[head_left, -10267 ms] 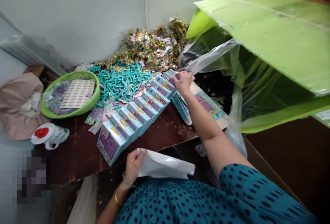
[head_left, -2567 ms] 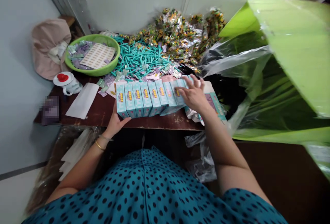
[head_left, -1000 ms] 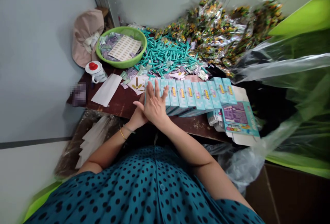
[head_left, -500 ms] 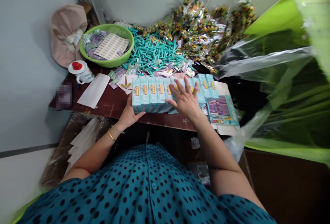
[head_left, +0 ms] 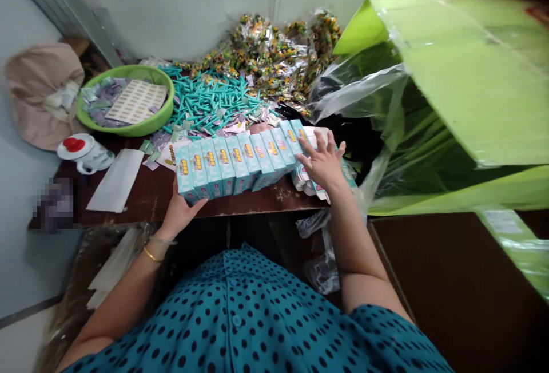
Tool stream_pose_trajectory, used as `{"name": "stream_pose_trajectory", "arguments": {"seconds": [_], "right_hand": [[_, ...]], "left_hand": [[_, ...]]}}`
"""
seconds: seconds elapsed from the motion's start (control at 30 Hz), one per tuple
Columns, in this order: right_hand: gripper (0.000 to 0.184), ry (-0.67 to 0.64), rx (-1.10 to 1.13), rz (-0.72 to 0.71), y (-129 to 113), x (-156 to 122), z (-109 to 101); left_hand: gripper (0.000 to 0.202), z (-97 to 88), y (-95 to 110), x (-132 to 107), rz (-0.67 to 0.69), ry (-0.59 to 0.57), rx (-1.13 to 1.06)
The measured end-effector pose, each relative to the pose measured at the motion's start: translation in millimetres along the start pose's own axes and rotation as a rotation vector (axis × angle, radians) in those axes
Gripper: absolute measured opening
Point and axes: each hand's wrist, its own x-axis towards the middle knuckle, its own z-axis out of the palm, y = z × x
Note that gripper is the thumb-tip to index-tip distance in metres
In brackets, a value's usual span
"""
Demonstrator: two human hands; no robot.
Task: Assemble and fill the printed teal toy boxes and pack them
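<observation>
A row of slim light-teal printed boxes (head_left: 231, 161) stands side by side along the front of the dark red table. My left hand (head_left: 182, 213) grips the left end of this row, its thumb along the front and its other fingers mostly hidden at the side. At the opposite end, my right hand (head_left: 323, 162) has its fingers spread, with the fingertips close to or touching the last boxes. Beneath and beside that hand lies a stack of flattened box cartons (head_left: 304, 183), partly covered by it.
Teal stick-like pieces (head_left: 210, 98) are heaped behind the row, with shiny clear packets (head_left: 274, 55) farther back. To the left are a green basin (head_left: 165, 111), a lidded cup (head_left: 95, 161) and white paper (head_left: 115, 184). A large green bag (head_left: 454, 87) hangs over a brown carton (head_left: 450, 287) at right.
My right hand has shifted from above the middle of the row to its right end. The view has turned right, and my left hand stays at the left end.
</observation>
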Motion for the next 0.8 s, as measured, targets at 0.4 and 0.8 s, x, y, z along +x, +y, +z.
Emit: {"name": "stream_pose_trajectory", "arguments": {"seconds": [0.4,0.8], "right_hand": [[0.059,0.065,0.178,-0.113,-36.5,31.1,2.0],[0.066,0.193,0.386,0.316,34.2,12.6,33.4]], "left_hand": [[0.07,-6.1,12.2,4.4,-0.116,-0.024,0.021],[0.07,-5.4,7.2,6.6,-0.142,-0.021,0.014]]}}
